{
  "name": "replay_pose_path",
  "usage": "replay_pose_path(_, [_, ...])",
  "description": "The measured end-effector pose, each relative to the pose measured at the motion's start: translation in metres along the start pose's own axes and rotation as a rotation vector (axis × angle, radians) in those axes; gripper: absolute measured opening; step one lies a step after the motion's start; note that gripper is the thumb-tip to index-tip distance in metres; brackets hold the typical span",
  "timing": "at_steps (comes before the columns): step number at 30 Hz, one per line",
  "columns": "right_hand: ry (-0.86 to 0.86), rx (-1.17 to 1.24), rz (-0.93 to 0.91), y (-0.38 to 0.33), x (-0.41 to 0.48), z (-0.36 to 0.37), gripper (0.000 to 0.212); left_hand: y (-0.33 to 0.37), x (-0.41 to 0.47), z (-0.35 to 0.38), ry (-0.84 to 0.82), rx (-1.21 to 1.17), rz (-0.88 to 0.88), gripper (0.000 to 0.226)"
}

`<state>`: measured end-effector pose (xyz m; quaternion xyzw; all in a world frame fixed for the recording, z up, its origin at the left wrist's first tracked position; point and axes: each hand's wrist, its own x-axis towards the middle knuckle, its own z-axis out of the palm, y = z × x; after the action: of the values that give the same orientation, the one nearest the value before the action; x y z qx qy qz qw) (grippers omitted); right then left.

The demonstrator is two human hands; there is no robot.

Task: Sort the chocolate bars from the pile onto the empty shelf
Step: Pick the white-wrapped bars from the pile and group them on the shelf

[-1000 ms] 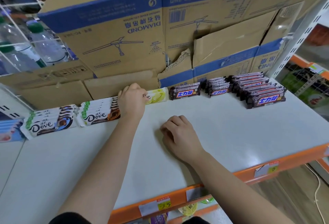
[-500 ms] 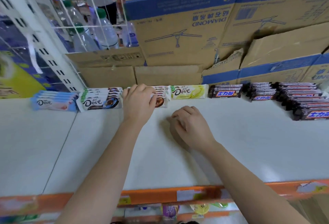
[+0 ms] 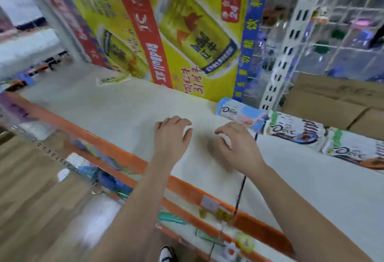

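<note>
Both hands hover over the white shelf [image 3: 128, 112], holding nothing. My left hand [image 3: 172, 137] has loosely curled fingers pointing down at the shelf. My right hand [image 3: 236, 147] is beside it, fingers also relaxed and curled. Sorted Dove bars lie in a row at the right: a light blue stack [image 3: 241, 113], then a white and brown stack [image 3: 295, 129], then another white stack [image 3: 353, 151]. A single pale yellow Dove bar [image 3: 112, 79] lies alone far back on the left part of the shelf.
A large yellow drink carton [image 3: 176, 33] stands at the shelf's back. A white perforated upright [image 3: 286, 53] and wire grid with bottles are at the right, brown cardboard boxes [image 3: 332, 99] behind the bars. The orange shelf edge [image 3: 116, 153] runs diagonally; lower shelves and floor below.
The view has swung left along the shelf. My left hand has let go of the white Dove stack and both hands have moved left, off the bars, over bare shelf.
</note>
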<state>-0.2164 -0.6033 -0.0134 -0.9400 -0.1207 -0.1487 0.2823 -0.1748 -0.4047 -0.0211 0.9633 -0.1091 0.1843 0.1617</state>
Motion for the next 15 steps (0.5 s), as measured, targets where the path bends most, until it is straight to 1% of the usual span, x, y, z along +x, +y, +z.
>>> replay_pose_path(4, [-0.041, 0.020, -0.066, -0.060, 0.056, 0.072, 0.019, -0.107, 0.010, -0.018, -0.005, 0.025, -0.070, 0.020])
replay_pose_path(7, [-0.096, 0.003, -0.099, -0.096, 0.093, 0.117, 0.020, -0.173, 0.021, -0.028, -0.046, 0.042, -0.107, 0.022])
replay_pose_path(12, [-0.228, -0.104, -0.163, -0.137, 0.137, 0.167, 0.025, -0.245, 0.047, -0.042, -0.058, 0.029, -0.159, 0.025])
replay_pose_path(15, [-0.208, -0.183, -0.157, -0.147, 0.155, 0.187, 0.023, -0.280, 0.076, -0.040, -0.076, 0.039, -0.174, 0.027])
